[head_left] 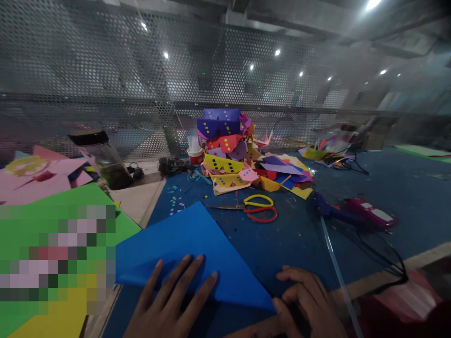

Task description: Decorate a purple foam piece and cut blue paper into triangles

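Note:
A sheet of blue paper (197, 234) lies on the blue tabletop in front of me, one corner pointing away. My left hand (176, 291) rests flat on its near part with the fingers spread. At the sheet's right-hand corner is my right hand (303, 300), its fingers bent and the thumb against the paper's tip. Just beyond the sheet lie scissors (243, 206) with one yellow and one red handle loop, blades pointing left. Tiny paper squares (176, 204) are scattered left of them.
Behind the scissors stands a stack of colourful paper masks (225, 155) beside loose coloured sheets (289, 169). A glue gun (331, 211) with a long glue stick lies at right. Green paper (130, 223) and a jar (109, 162) are at left. A perforated metal screen (211, 61) rises behind.

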The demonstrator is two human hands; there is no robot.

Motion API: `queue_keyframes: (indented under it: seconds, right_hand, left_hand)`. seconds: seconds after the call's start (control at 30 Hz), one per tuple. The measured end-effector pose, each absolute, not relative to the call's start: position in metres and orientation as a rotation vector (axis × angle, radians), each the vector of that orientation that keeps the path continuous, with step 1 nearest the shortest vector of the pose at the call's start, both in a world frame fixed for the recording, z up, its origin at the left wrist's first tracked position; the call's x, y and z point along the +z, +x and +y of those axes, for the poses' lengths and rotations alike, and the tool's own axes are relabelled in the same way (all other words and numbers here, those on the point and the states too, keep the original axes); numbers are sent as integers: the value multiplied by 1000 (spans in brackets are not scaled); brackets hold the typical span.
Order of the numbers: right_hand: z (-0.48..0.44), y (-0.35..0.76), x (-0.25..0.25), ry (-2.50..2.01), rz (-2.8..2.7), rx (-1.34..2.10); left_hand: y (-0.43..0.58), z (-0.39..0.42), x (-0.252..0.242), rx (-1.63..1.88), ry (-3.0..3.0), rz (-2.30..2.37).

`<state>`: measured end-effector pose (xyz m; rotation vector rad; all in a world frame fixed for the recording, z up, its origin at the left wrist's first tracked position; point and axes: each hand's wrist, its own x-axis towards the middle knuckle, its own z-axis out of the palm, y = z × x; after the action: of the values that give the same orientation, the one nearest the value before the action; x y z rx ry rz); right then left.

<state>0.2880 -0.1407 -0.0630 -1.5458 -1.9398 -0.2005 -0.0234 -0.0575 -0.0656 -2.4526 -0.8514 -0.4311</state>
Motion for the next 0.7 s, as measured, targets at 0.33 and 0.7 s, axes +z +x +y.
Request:
queue_keyframes:
  seconds: [0.33, 0.7]
  right_hand:
    - [-141, 291, -64, -1522, -1910, -145]
    - [-138, 294, -64, -1483, -1946, -194]
  left_hand:
    - [-21, -59, -64, -459, -2481, -876]
    - [-16, -67, -62, -421, -2476, -997]
